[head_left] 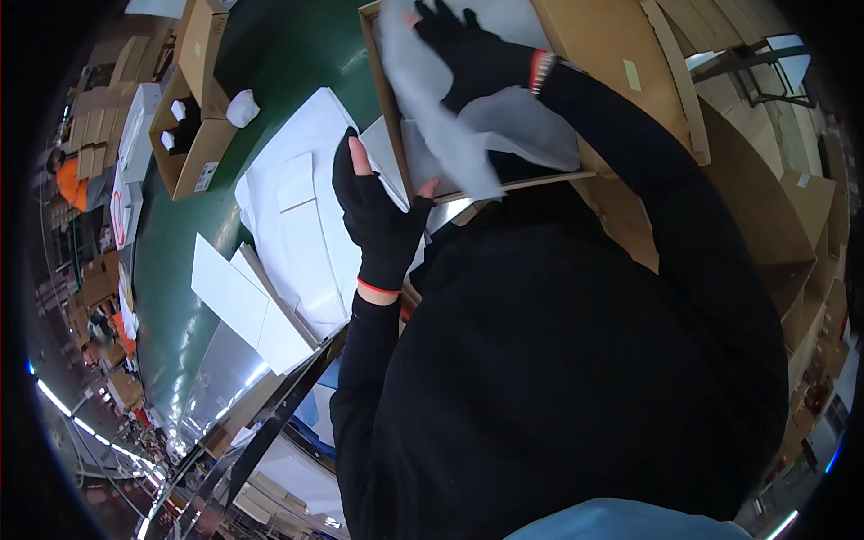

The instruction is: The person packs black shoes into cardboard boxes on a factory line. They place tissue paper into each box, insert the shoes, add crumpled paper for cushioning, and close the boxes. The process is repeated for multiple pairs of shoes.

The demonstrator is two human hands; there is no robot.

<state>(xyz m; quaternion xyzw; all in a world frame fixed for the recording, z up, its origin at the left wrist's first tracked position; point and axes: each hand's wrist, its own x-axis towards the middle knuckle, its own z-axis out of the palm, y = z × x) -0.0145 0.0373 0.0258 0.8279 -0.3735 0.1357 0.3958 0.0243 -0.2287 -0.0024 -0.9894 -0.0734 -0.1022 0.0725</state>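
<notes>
My right hand [474, 56], in a black fingerless glove, lies spread over thin white wrapping paper [517, 117] in an open cardboard box [481, 195]. The paper is folded over, and a loose flap hangs over the box's near edge. Something black shows under it at the near right, too covered to name. At the box's near left corner is my left hand [382, 211], gloved alike, with thumb and a finger apart. Its thumb tip is at the box's edge; whether it touches cannot be told. Neither hand is seen gripping anything.
Left of my left hand lies a stack of white sheets [292, 207] on a green table [297, 56]. White folded cards [256, 292] lean at the table's near edge. Farther left stands a small open carton [187, 135] beside a crumpled white wad [242, 109]. The box's lid [621, 67] rises right.
</notes>
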